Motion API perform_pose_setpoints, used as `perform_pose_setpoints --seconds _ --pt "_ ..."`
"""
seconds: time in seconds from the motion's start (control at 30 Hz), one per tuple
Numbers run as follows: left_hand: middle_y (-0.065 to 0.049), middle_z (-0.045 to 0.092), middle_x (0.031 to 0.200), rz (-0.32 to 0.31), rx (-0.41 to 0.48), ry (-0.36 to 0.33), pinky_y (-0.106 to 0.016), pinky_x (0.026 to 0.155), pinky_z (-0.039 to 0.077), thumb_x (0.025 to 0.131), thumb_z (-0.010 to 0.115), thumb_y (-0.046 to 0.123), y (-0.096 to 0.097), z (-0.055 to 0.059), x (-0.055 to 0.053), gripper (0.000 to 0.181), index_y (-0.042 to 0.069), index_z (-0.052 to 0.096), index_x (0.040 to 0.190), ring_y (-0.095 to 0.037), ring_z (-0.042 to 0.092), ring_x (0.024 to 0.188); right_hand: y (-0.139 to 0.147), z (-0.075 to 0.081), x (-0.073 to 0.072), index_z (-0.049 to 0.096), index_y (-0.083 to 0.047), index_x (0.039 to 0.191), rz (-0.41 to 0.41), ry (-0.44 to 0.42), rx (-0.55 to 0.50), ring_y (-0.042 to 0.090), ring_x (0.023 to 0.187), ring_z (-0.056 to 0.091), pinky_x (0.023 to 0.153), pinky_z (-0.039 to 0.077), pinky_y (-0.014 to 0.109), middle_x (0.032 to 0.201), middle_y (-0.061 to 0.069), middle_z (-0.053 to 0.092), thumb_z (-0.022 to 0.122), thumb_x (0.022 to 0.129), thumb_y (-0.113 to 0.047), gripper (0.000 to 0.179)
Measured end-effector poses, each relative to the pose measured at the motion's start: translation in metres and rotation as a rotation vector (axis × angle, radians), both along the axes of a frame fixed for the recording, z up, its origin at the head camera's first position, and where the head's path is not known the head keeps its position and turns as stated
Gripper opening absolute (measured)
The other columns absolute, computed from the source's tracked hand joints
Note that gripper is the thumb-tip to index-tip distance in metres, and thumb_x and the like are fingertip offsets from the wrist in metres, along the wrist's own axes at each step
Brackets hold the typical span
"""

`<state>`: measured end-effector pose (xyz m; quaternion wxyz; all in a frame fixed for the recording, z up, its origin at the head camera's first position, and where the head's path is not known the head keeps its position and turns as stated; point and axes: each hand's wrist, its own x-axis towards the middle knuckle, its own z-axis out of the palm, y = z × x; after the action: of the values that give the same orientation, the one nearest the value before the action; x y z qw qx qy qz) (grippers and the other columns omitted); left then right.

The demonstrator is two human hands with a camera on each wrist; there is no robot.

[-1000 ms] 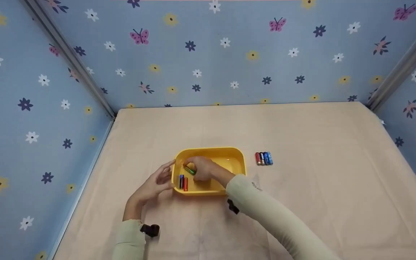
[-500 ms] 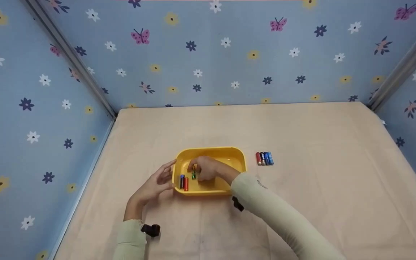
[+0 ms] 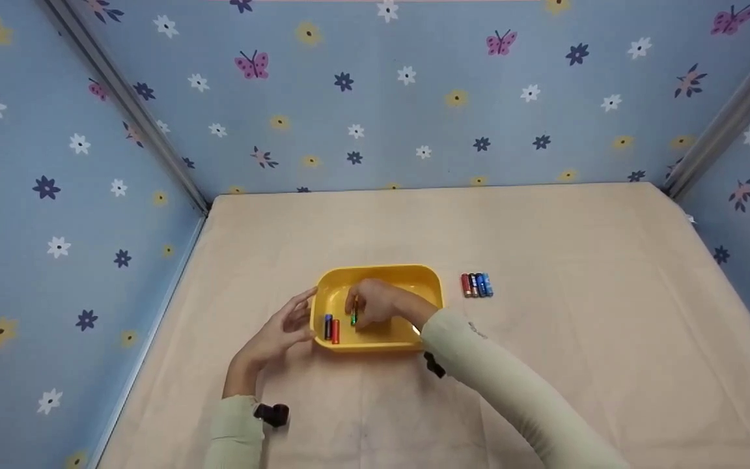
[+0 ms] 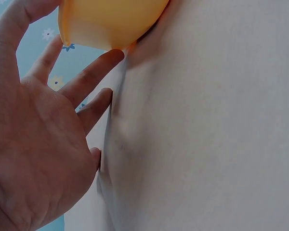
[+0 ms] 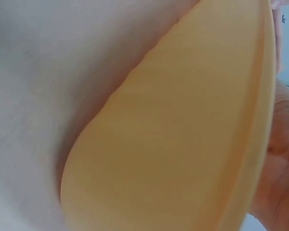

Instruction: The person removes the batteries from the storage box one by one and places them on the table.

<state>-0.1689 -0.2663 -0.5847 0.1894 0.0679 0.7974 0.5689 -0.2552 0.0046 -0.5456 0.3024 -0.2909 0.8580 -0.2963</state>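
A yellow plastic tray [image 3: 381, 347] stands on the cloth-covered table. My right hand [image 3: 378, 301] reaches down inside it and pinches a green battery [image 3: 354, 318] between thumb and fingers. To the left of that, a dark blue battery [image 3: 328, 327] and a red battery [image 3: 336, 331] lie side by side in the tray's near left corner. My left hand [image 3: 274, 335] touches the tray's left end with spread, nearly straight fingers, as the left wrist view also shows at the tray's outer wall [image 4: 108, 24]. From the right wrist, the tray's wall hides the right fingers.
Right of the tray, several batteries [image 3: 476, 285] lie in a neat row on the beige cloth [image 3: 577, 312]. Flower-patterned blue panels [image 3: 401, 98] border the table at the back and sides.
My right hand has shifted slightly right inside the tray, and the green battery has turned from slanted to nearly lengthwise. My left hand and the other batteries have stayed put.
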Motion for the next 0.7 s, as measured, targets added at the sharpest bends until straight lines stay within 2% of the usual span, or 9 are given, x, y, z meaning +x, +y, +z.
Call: perform_pose_setpoints --seconds 0.13,0.27,0.37,0.47,0.6,0.7 --pt "-0.02 0.033 0.186 0.0 -0.002 0.002 -0.075 0.14 0.018 0.106 0.08 0.021 0.0 -0.001 -0.001 0.089 0.026 0.03 0.18 -0.047 0.033 0.173 0.001 -0.001 0.0 0.076 -0.008 0.128 -0.015 0.013 -0.002 0.017 0.094 0.056 0.083 0.051 0.027 0.11 0.007 0.07 0.091 0.094 -0.009 0.038" --pt "-0.02 0.035 0.185 -0.001 0.011 -0.002 -0.076 0.14 0.017 0.106 0.08 0.021 -0.001 -0.001 0.0 0.088 0.025 0.031 0.179 -0.047 0.034 0.172 -0.004 -0.004 0.005 0.07 -0.007 0.138 -0.081 0.032 0.004 0.018 0.101 0.058 0.096 0.058 0.034 0.124 0.013 0.074 0.095 0.091 -0.019 0.054" --pt "-0.022 0.035 0.185 -0.018 0.014 0.007 -0.076 0.14 0.02 0.107 0.079 0.021 -0.002 0.0 0.001 0.088 0.023 0.03 0.18 -0.048 0.033 0.173 -0.008 -0.006 0.008 0.071 -0.004 0.138 -0.115 0.061 0.017 0.018 0.101 0.058 0.101 0.059 0.036 0.128 0.016 0.076 0.096 0.091 -0.02 0.056" --pt "-0.022 0.034 0.185 -0.027 0.013 0.015 -0.076 0.139 0.021 0.108 0.078 0.021 -0.002 -0.001 0.001 0.087 0.023 0.029 0.18 -0.049 0.032 0.173 -0.008 -0.006 0.009 0.074 -0.002 0.135 -0.122 0.067 0.022 0.017 0.095 0.057 0.091 0.055 0.032 0.117 0.013 0.076 0.094 0.091 -0.013 0.05" --pt "-0.021 0.032 0.186 -0.027 0.018 0.021 -0.075 0.14 0.021 0.107 0.078 0.019 -0.002 -0.001 0.001 0.087 0.022 0.03 0.18 -0.048 0.033 0.173 -0.002 -0.005 0.006 0.076 -0.005 0.133 -0.122 0.014 0.002 0.015 0.087 0.056 0.077 0.048 0.025 0.098 0.004 0.068 0.09 0.091 -0.004 0.044" --pt "-0.02 0.032 0.186 -0.02 0.019 0.019 -0.076 0.14 0.019 0.107 0.078 0.02 -0.002 -0.001 0.001 0.087 0.023 0.03 0.179 -0.048 0.033 0.173 0.003 -0.005 0.003 0.076 -0.008 0.132 -0.11 -0.023 -0.012 0.013 0.082 0.056 0.072 0.046 0.023 0.09 -0.001 0.062 0.088 0.092 0.0 0.043"
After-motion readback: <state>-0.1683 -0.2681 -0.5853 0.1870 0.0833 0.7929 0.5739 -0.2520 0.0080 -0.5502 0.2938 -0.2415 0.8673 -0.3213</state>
